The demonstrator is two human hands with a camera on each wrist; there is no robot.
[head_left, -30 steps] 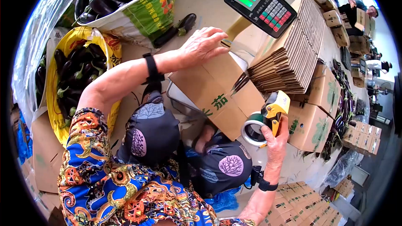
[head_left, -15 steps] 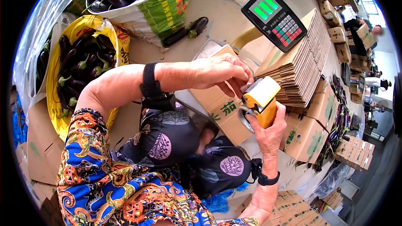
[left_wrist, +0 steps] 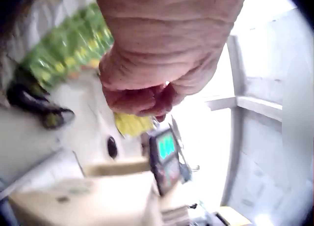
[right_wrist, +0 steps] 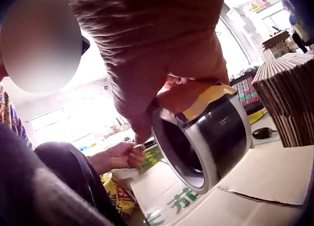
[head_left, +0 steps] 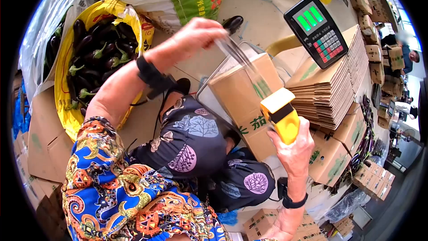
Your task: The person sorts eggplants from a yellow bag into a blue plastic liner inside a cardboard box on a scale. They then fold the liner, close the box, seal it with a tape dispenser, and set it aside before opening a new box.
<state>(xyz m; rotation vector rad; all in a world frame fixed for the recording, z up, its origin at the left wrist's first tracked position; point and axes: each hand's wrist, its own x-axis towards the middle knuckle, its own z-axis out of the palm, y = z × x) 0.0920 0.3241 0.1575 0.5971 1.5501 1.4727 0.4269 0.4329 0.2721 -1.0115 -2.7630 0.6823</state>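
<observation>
My right hand (head_left: 295, 149) grips a yellow tape dispenser (head_left: 285, 122) above the right end of a cardboard box (head_left: 234, 100) with green print. In the right wrist view, the large roll of tape (right_wrist: 228, 130) hangs below that hand, close over the cardboard. My left hand (head_left: 196, 38) is raised beyond the far side of the box, blurred. Its curled fingers pinch the end of a clear tape strip (head_left: 240, 58), stretched slantwise across to the dispenser. The box stands on a scale platform (head_left: 204, 90). In the left wrist view, the left fingers (left_wrist: 137, 102) are bunched together.
A scale display (head_left: 316, 31) with green digits rises behind the box. Flattened cartons (head_left: 327, 82) are stacked at its right, near closed boxes (head_left: 330, 156). Eggplants fill a yellow bag (head_left: 64, 102) and a white-green sack (head_left: 178, 6) at the left.
First apart from the dispenser, my left hand reached it, then drew away to the upper left with tape stretched between. The right hand turned the dispenser over the box.
</observation>
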